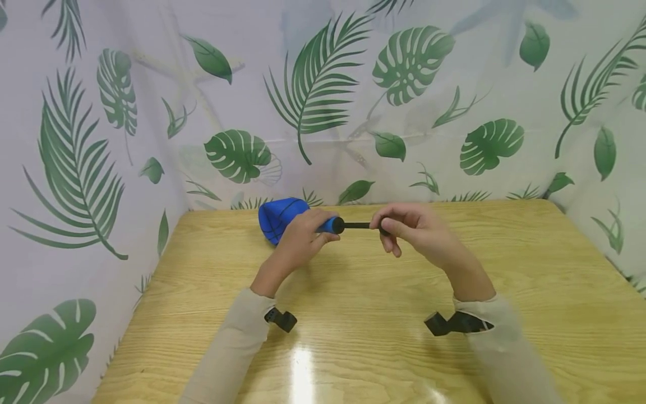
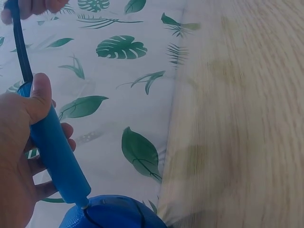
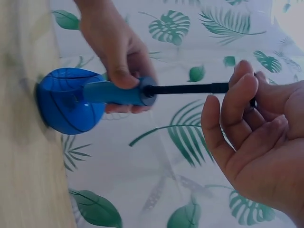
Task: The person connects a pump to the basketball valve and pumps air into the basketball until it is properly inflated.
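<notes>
My left hand (image 1: 304, 233) grips the blue barrel of a small hand pump (image 2: 58, 147). The barrel's thin nozzle end meets a blue ball (image 3: 71, 100) with black lines, which looks partly deflated and dented in the head view. A black rod (image 3: 187, 89) extends a good way out of the barrel's other end. Thumb and fingers of my right hand (image 1: 411, 230) pinch the black knob at the end of this rod. In the head view the ball rests near the table's far edge, left of the left hand and partly covered by it.
The wooden table (image 1: 368, 314) reaches back to a white cloth backdrop (image 1: 333, 179) printed with green leaves, which also rises at both sides. Black camera straps (image 1: 461, 322) sit on both wrists over beige sleeves.
</notes>
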The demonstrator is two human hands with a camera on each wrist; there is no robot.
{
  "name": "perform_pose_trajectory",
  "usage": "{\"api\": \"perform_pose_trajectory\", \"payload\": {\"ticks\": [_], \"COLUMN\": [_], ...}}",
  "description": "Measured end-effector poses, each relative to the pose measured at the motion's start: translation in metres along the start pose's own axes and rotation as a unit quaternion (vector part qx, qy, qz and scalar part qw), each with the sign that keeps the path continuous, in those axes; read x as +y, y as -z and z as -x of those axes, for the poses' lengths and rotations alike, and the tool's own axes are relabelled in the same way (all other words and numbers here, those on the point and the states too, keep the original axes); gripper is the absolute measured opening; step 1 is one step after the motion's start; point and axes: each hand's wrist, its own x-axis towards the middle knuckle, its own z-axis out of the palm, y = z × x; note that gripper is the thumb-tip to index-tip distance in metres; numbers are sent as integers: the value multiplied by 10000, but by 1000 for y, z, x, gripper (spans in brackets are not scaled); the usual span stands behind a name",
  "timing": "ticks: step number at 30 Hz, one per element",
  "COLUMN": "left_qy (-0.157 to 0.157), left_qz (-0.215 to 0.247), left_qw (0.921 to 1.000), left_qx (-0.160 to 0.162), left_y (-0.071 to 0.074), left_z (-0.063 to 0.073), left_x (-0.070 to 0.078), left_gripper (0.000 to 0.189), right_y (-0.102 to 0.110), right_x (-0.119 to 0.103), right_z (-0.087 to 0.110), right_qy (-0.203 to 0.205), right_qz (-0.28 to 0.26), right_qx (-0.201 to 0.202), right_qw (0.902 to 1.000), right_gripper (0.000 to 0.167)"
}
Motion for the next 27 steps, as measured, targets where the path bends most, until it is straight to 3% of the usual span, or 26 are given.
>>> {"api": "perform_pose_trajectory", "payload": {"ticks": [9,14,20,27], "left_qy": [-169,-265,-344,-234], "left_qz": [-183,-270,-365,17], "left_qw": [9997,9992,9986,9993], "left_qx": [-53,-108,-168,-274], "left_y": [-6,-7,-7,-5], "left_z": [2,3,3,3], "left_x": [5,8,9,6], "left_gripper": [34,37,38,38], "right_y": [-22,-33,-36,-32], "right_x": [35,46,48,43], "right_z": [-14,-20,-23,-20], "right_qy": [-753,-920,-1041,-1100], "right_qz": [-179,-238,-84,-54], "right_qx": [137,342,499,287], "right_qw": [9969,9949,9933,9935], "right_gripper": [27,33,29,27]}}
